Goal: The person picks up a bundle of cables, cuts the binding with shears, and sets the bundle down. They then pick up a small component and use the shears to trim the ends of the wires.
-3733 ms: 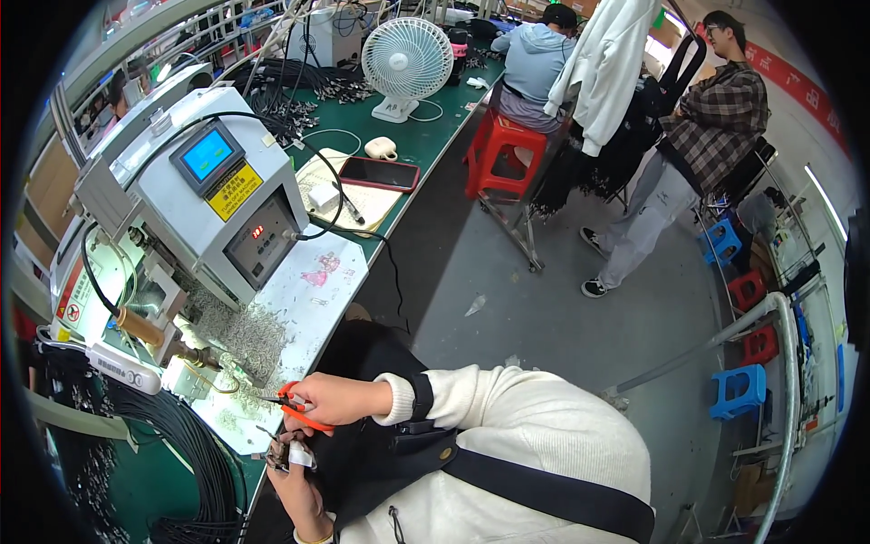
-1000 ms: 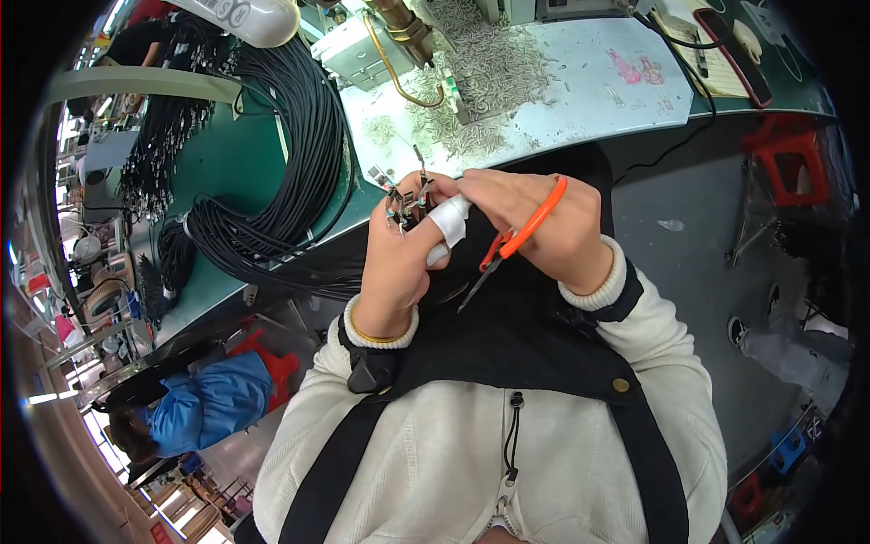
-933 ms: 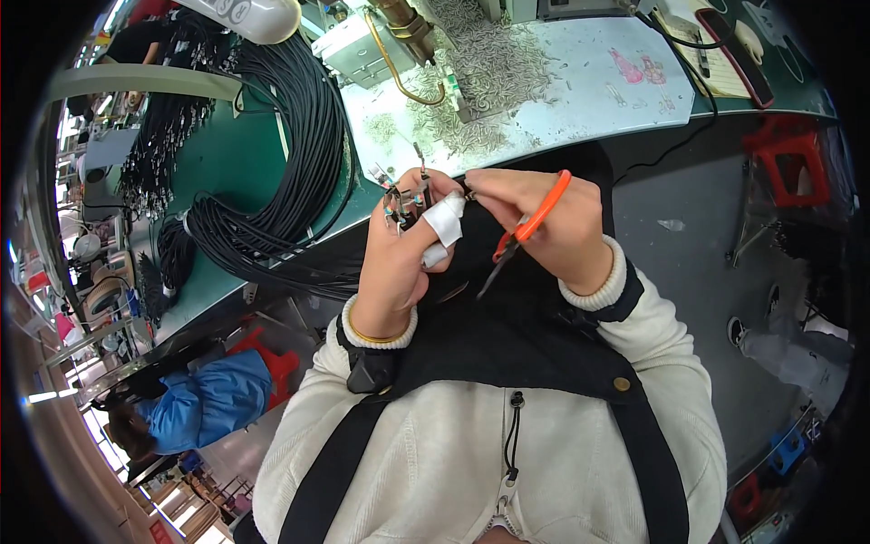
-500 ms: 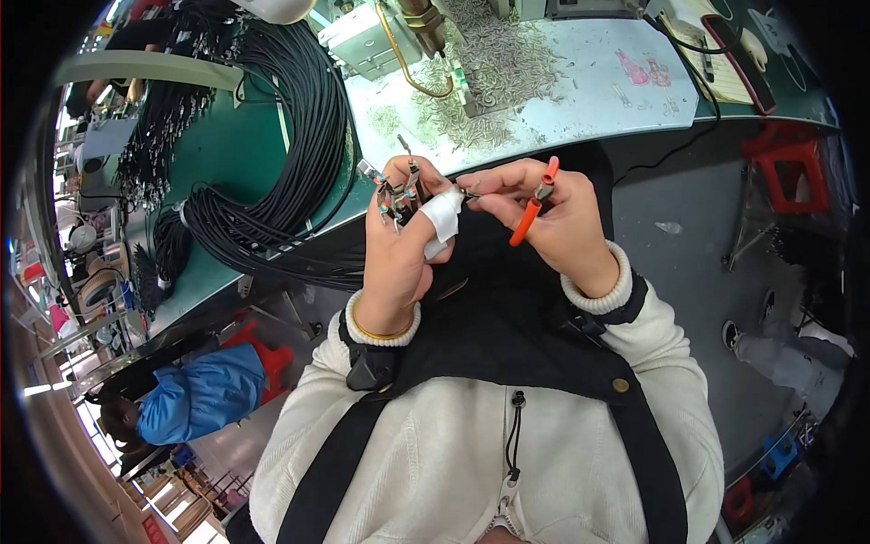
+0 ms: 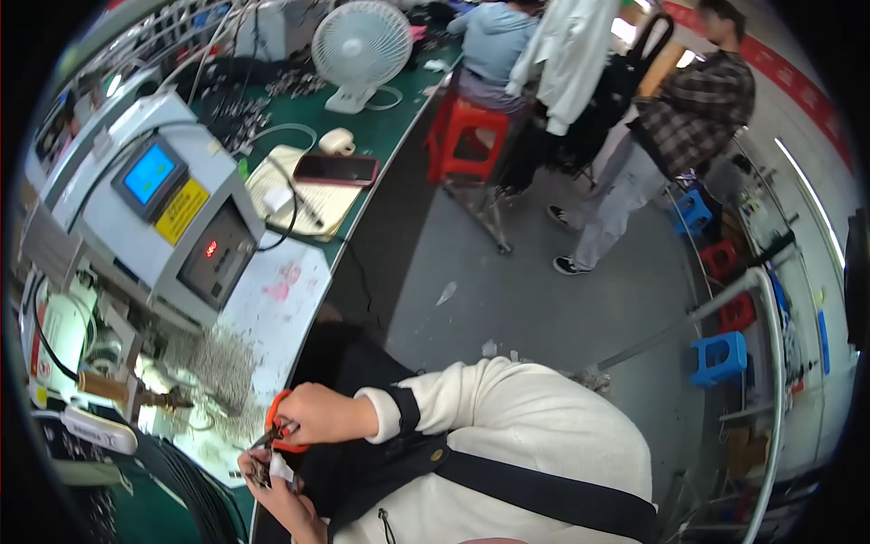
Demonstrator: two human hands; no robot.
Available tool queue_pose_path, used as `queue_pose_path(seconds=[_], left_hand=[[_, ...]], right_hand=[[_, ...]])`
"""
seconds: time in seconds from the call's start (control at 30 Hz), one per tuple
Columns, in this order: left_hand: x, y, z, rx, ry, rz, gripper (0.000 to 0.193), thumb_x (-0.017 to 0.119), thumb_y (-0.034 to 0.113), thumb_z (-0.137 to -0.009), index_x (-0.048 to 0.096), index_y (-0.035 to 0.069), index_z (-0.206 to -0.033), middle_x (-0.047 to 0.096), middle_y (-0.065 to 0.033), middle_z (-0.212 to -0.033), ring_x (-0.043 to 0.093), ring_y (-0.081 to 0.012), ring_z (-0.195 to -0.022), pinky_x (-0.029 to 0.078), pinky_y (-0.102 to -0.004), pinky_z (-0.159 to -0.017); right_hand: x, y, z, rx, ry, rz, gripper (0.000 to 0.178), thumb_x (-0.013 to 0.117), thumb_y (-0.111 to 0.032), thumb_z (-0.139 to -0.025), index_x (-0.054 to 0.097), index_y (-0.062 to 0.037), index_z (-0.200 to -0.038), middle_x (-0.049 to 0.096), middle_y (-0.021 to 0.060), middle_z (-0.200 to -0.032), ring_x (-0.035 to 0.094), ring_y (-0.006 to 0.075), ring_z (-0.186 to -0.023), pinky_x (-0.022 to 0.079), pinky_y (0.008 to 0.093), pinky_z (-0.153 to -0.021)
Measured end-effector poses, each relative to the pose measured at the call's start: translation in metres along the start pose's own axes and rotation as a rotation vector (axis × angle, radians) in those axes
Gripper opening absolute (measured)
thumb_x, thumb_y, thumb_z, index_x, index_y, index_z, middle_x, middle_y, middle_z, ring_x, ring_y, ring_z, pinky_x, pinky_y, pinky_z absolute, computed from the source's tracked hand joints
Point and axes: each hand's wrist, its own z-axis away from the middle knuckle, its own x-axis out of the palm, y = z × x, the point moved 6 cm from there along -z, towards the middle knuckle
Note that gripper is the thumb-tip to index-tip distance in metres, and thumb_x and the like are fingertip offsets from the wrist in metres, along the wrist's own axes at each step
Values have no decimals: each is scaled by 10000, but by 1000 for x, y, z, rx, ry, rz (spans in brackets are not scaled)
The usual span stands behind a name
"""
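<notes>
My right hand (image 5: 324,414) is closed around a pair of orange-handled pliers (image 5: 275,410). Their dark jaws point down toward my left hand (image 5: 283,510), right above its fingertips. That left hand is closed on a bunch of cable ends (image 5: 257,472) with small metal connectors, blurred here. White wrapping (image 5: 282,468) covers its thumb. Whether the jaws touch a cable end, I cannot tell. Both hands are together at the bench's front edge, in the lower left of the view.
Small metal pieces (image 5: 217,372) lie heaped on the white board (image 5: 294,263) below a grey machine (image 5: 195,195). Black cables (image 5: 186,494) are coiled beside my left hand. A phone (image 5: 335,170), notebook (image 5: 313,213) and fan (image 5: 362,50) stand farther along. A person (image 5: 689,109) stands in the aisle.
The view has swung to the right, showing the aisle and the machine. My right hand has gone from pinching at the cable ends, pliers tucked in the palm, to gripping the pliers' handles.
</notes>
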Motion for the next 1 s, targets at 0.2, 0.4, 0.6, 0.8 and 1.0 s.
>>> queue_pose_path(seconds=[0.2, 0.4, 0.6, 0.8, 1.0], left_hand=[[6, 4, -7, 150, -55, -25, 301, 501, 50, -787, 427, 36, -1078, 496, -24, -915, 458, -68, -672, 363, -187, -501], [0, 2, 1, 94, -20, 42, 380, 477, 38, -794, 387, -3, -1161, 498, -68, -1017, 489, -132, -847, 392, -228, -711], [2, 1, 4, 104, -33, 50, 426, 468, 37, -788, 358, -15, -1196, 482, -97, -1073, 483, -170, -939, 372, -262, -813], [-5, -5, 1, 32, 20, 35, 450, 473, 55, -784, 345, 11, -1214, 508, -76, -983, 502, -116, -739, 405, -210, -595], [-6, -8, -1, 39, 127, 64, 475, 478, 73, -781, 331, 51, -1233, 518, -42, -839, 451, -69, -545, 331, -180, -403]], right_hand=[[-3, -10, 5, 57, -35, 60, 207, 629, -204, -660, 573, -30, -756, 577, 135, -658, 566, 311, -631, 453, 358, -563], [9, -11, 5, 31, -39, 93, 198, 629, -165, -657, 557, -29, -782, 567, 115, -635, 564, 295, -602, 448, 340, -537], [14, -13, 5, 26, -16, 117, 194, 633, -149, -647, 544, -30, -773, 558, 104, -629, 559, 293, -585, 444, 332, -521], [13, -16, 7, -39, -18, 138, 188, 628, -149, -650, 544, -40, -779, 559, 104, -648, 557, 296, -578, 441, 340, -513], [13, -17, 6, -12, -14, 115, 192, 627, -179, -665, 544, -32, -755, 567, 123, -649, 568, 311, -616, 454, 358, -539]])
